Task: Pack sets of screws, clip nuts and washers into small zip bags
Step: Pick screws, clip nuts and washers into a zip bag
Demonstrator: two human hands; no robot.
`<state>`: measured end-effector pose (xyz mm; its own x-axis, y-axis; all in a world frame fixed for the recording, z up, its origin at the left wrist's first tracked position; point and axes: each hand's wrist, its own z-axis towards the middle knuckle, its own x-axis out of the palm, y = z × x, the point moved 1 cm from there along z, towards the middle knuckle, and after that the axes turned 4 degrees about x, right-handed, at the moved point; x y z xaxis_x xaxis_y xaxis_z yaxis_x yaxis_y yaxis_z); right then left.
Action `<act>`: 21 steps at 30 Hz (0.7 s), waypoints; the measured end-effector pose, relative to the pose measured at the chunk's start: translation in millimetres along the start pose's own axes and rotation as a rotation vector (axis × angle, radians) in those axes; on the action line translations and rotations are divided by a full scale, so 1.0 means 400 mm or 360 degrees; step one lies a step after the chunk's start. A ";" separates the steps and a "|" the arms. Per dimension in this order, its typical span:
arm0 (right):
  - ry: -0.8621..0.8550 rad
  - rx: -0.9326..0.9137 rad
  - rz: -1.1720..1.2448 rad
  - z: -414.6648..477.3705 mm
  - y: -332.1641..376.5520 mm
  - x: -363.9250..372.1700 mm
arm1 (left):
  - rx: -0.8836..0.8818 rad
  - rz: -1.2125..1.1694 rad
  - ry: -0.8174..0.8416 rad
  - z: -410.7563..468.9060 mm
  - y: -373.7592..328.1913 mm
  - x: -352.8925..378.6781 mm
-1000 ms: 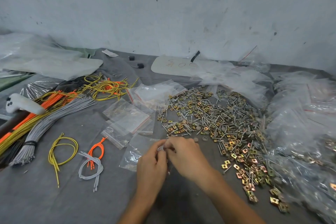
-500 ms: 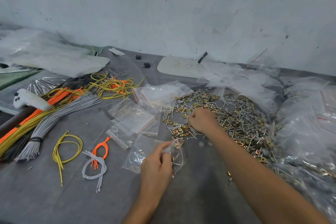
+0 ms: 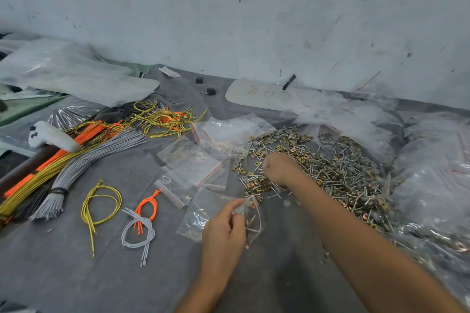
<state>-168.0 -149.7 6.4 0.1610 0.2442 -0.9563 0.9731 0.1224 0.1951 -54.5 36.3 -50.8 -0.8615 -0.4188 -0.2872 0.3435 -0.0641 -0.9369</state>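
Filling is under way: the left hand [image 3: 223, 232] pinches open a small zip bag [image 3: 254, 221], a few pieces inside, toward the near edge of the table [image 3: 76, 277]. The right hand [image 3: 279, 169] curls into the hardware pile [image 3: 338, 170] nearer the right edge; whether it grips anything, I cannot tell. Next, pieces must drop through the bag's narrow mouth.

The left hand [image 3: 223, 230] sat close to the body, thumb and fingers pinching the mouth of a small zip bag [image 3: 255, 222]. The right arm stretched forward past it. The right hand [image 3: 279, 169] lay knuckles-up beyond the left, fingers curled downward; whether they gripped anything was hidden.
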 end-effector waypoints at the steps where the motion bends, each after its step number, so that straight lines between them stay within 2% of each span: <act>1: 0.0005 -0.0003 0.0042 0.002 -0.006 0.002 | -0.0018 0.0002 0.0007 0.001 0.001 0.000; 9: -0.0288 0.0000 0.0466 0.005 -0.071 -0.021 | -0.0010 0.0044 -0.0006 0.002 0.006 0.000; 15: -0.0330 -0.0079 0.0723 -0.036 -0.094 -0.060 | 0.0005 0.0055 -0.0008 -0.001 0.003 -0.003; 18: -0.0264 -0.0054 0.1175 -0.091 -0.093 -0.065 | 0.0002 0.0071 -0.0015 -0.001 -0.001 -0.003; 21: 0.0014 -0.0170 0.1745 -0.182 -0.092 -0.057 | -0.0017 0.0085 0.0002 0.000 -0.004 -0.004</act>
<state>-219.6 -89.9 36.9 0.9273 0.2779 -0.2508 0.2832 -0.0825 0.9555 -53.6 37.0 -48.7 -0.8425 -0.4201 -0.3374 0.3853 -0.0320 -0.9223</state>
